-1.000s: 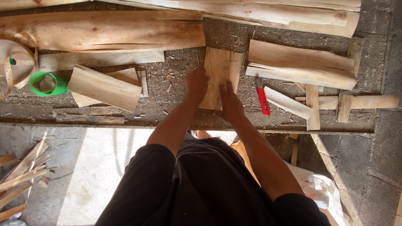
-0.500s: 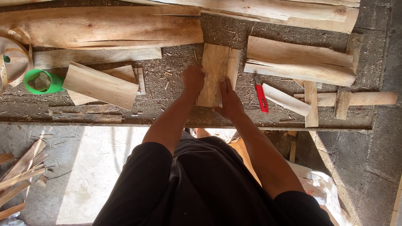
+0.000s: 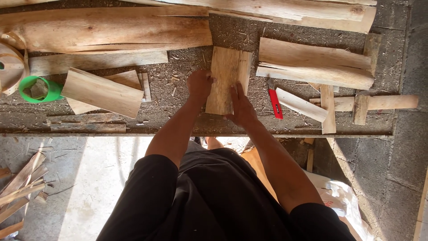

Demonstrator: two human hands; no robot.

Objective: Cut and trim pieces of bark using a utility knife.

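Short wooden board (image 3: 226, 76): lies lengthwise on the sawdust-strewn workbench (image 3: 187, 120), between both hands. Left hand (image 3: 199, 85): curled against the board's left edge. Right hand (image 3: 242, 107): flat, fingers extended, pressing the board's lower right face. Red marker (image 3: 275, 103): just right of that hand. Green cup (image 3: 40, 89): far left.

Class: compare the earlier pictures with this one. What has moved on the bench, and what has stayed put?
Little has changed. Both hands, left hand and right hand, remain pressed on the short upright board, which has hardly shifted. The red tool, green cup and surrounding planks stayed put.
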